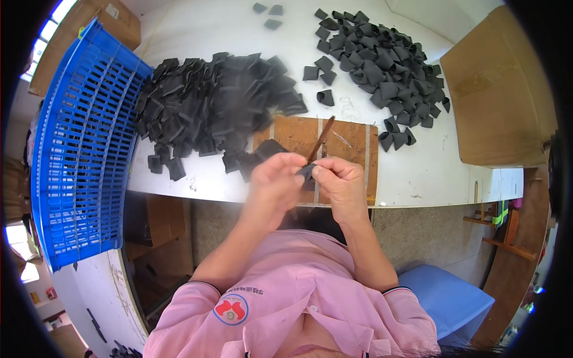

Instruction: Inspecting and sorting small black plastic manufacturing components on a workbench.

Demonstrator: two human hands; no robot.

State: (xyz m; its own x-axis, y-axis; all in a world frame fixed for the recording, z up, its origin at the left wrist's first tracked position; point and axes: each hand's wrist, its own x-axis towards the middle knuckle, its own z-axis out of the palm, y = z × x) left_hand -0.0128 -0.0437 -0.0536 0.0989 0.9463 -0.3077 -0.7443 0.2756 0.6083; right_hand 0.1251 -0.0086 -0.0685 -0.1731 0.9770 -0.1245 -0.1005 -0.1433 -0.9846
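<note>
Both my hands meet over the near edge of a brown board on the white table. Pinched between them is a small black fabric piece. My left hand, slightly blurred, has its fingers closed at the piece's left side. On the other side my right hand grips it between thumb and fingertips. A slim dark-brown stick slants up and right from just behind the piece; whether it touches the piece I cannot tell. The board lies beneath, with pale strips across it.
Flat black pieces form a large heap at left, reaching the board. Tube-like black pieces form another pile at far right. A blue plastic basket stands at the left edge, a cardboard box at right. A blue stool is below right.
</note>
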